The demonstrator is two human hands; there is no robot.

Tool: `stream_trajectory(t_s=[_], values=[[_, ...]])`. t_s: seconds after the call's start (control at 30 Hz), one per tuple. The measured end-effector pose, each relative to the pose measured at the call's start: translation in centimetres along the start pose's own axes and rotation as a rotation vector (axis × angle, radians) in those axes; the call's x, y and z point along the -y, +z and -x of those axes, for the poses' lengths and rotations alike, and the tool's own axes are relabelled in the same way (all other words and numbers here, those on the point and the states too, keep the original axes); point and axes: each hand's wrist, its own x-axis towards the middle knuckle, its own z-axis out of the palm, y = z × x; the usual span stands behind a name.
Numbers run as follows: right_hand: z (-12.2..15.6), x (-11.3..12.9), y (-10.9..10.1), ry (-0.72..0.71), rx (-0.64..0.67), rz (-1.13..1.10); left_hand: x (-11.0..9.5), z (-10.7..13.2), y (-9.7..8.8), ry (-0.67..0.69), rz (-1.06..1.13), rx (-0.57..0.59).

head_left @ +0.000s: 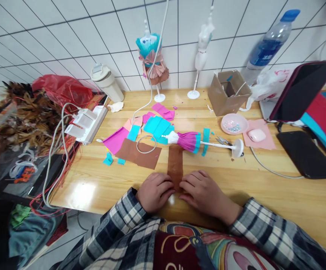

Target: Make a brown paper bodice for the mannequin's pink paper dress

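A strip of brown crepe paper [175, 162] lies on the table in front of me, its long side pointing away. My left hand [156, 191] is closed on the left corner of its near end, fingers curled. At the right corner, my right hand [204, 192] grips the same end with bent fingers; the thumbs' exact hold is partly hidden. Just beyond the strip a small white mannequin [173, 137] lies on its side, wearing a pleated purple skirt [188, 141] with a turquoise hem. To the left is a larger brown paper piece [135, 153] with a white ring [146, 144] on it.
Two mannequins, one dressed [153, 56] and one bare [201, 52], stand by the tiled wall. Pliers [222, 141], a pink bowl of beads [234, 124], a cardboard box [222, 97] and a phone [306, 153] are rightward. A power strip [91, 123] sits left; another person's arm shows far left.
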Motion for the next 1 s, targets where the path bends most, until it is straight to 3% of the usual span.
stream_trajectory(t_s=[0.27, 0.37, 0.43, 0.5, 0.57, 0.73, 0.83, 1.0], values=[[0.6, 0.2, -0.6, -0.130, 0.021, 0.033, -0.5, 1.0, -0.7, 0.113, -0.092, 0.041], [0.5, 0.0, -1.1, -0.011, -0.022, -0.060, -0.6, 1.6, -1.6, 0.190, 0.038, 0.071], [-0.3, -0.5, -1.3, 0.170, -0.090, -0.086, -0.1, 1.1, -2.6, 0.092, 0.121, 0.015], [-1.7, -1.3, -1.4, 0.305, -0.136, -0.087, 1.1, -0.4, -3.6, -0.167, 0.116, -0.110], [-3.7, -2.0, -1.4, 0.382, -0.143, -0.068, 2.8, -2.7, -4.0, -0.382, 0.037, -0.127], [-7.9, -3.0, -1.8, 0.497, 0.025, -0.039, 5.6, -7.5, -2.5, -0.402, -0.043, 0.088], [-8.7, -3.1, -1.9, 0.539, 0.102, -0.013, 5.6, -8.1, -1.7, -0.420, -0.053, 0.100], [-8.5, -3.1, -1.9, 0.543, 0.152, 0.027, 5.0, -7.8, -2.0, -0.454, -0.057, 0.112]])
